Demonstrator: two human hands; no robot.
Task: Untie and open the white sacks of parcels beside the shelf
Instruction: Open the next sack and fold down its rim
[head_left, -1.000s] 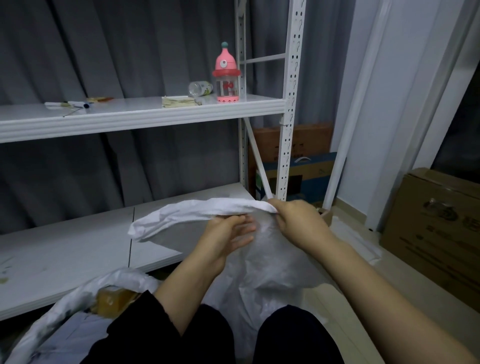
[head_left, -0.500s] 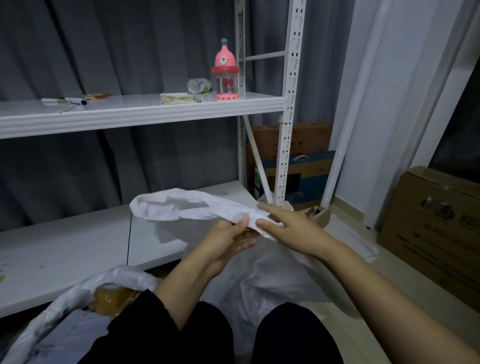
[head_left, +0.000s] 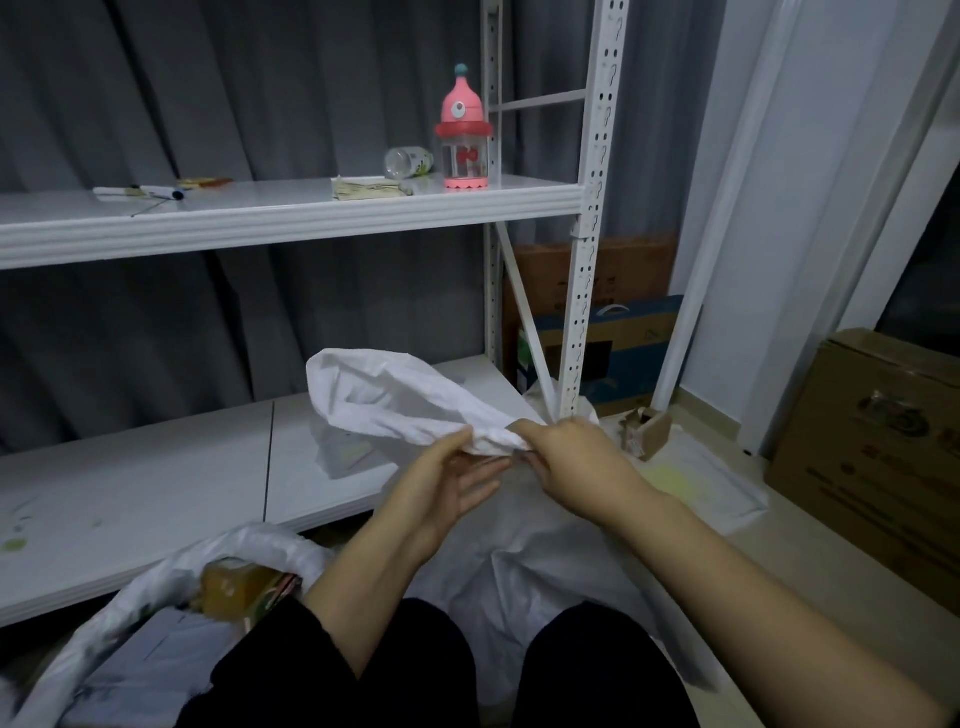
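white sack: our right hand pinches its gathered neck, we judge to loosen it, while our left hand, fingers nearly straight, steadies it beneath

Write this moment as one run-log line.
phase: untying | right hand: grips sack neck | left hand: touches neck, fingers straight | other sack: open

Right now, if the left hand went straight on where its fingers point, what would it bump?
The left hand would probably bump the right hand, gripping the white sack just ahead; depth is unclear.
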